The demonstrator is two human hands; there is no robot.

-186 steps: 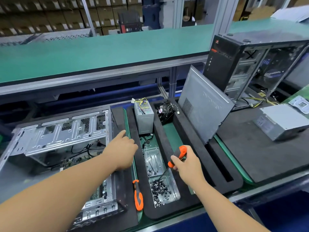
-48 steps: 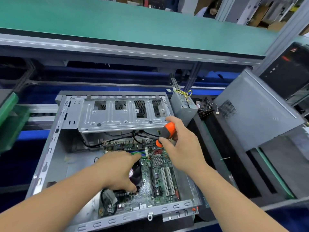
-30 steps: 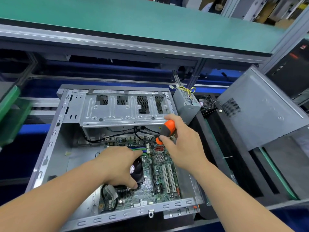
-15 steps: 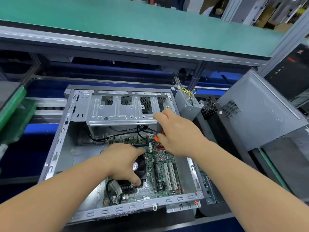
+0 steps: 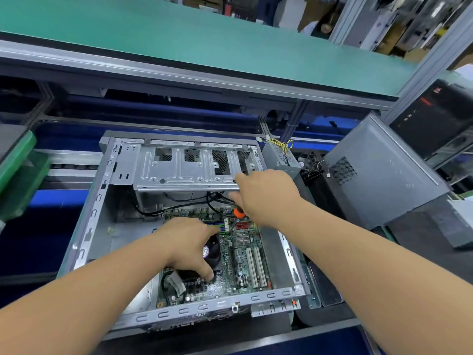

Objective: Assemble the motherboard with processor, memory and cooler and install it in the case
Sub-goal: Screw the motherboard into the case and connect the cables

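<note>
Since half a second earlier, the right hand (image 5: 266,196) has closed further over the screwdriver (image 5: 239,212), so that only an orange end of the handle shows below the curled fingers, at the far right corner of the motherboard (image 5: 238,254). That green board lies flat on the floor of the open case (image 5: 102,201), which rests on its side with its drive cage (image 5: 189,167) at the far end. On the board, the left hand (image 5: 190,245) grips the black cooler (image 5: 213,252), thumb and fingers curled round it, with the memory slots (image 5: 217,226) just beyond. Right of the case stand a grey power supply (image 5: 280,156) with yellow wires and a leaning grey side panel (image 5: 378,172). Above runs a green shelf (image 5: 179,34).
</note>
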